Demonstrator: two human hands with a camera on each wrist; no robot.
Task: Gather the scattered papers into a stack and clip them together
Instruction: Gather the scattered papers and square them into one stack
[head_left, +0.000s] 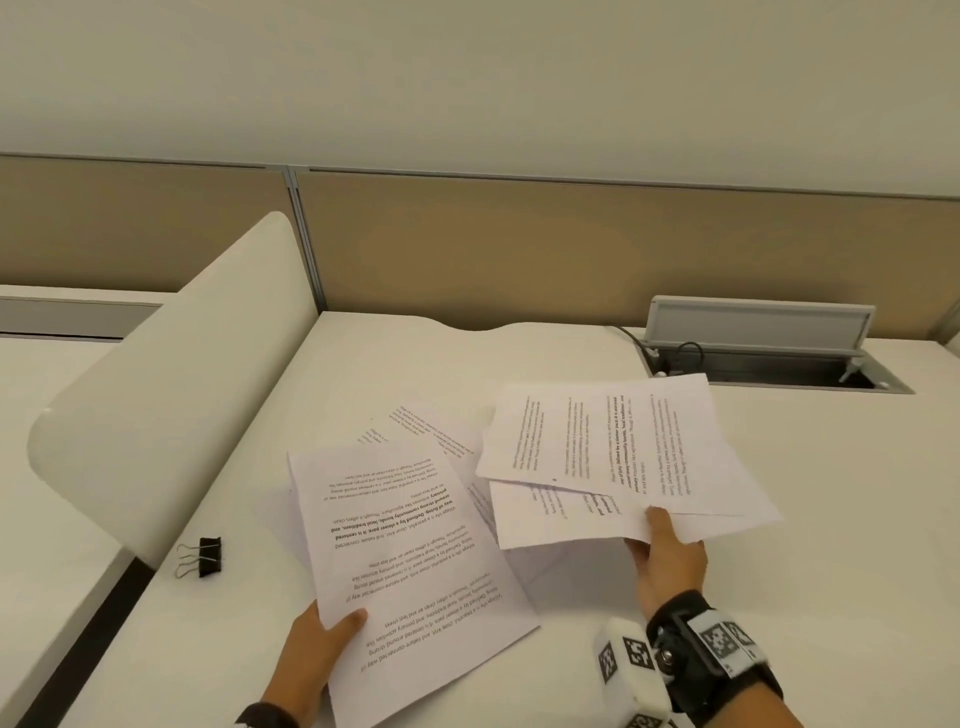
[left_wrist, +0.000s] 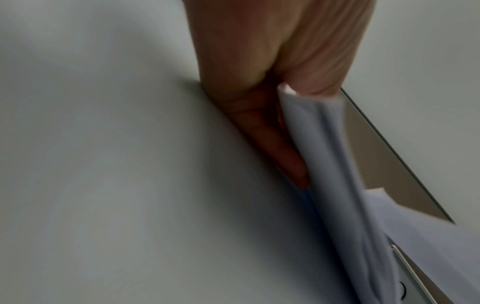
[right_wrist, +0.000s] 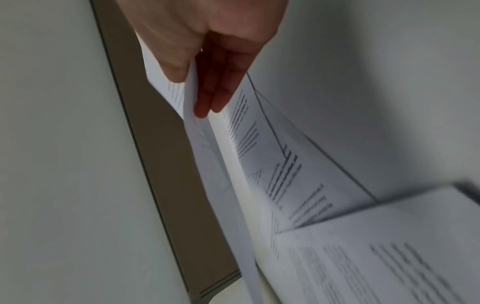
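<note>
Printed white sheets lie scattered over the white desk (head_left: 779, 545). My left hand (head_left: 322, 644) pinches the near corner of a raised bundle of sheets (head_left: 410, 561), thumb on top; the left wrist view shows the fingers (left_wrist: 275, 133) under those sheets (left_wrist: 337, 164). My right hand (head_left: 667, 551) pinches the near edge of another bundle of sheets (head_left: 613, 441), lifted at the right. In the right wrist view the thumb lies on top and the fingers (right_wrist: 215, 92) beneath those pages (right_wrist: 259, 164). More loose sheets (head_left: 431, 431) lie flat between the bundles. A black binder clip (head_left: 205, 557) rests at the desk's left.
A white rounded divider panel (head_left: 171, 389) stands along the left. A tan partition (head_left: 571, 244) closes the back. An open grey cable hatch (head_left: 769, 358) with a cord sits at the back right.
</note>
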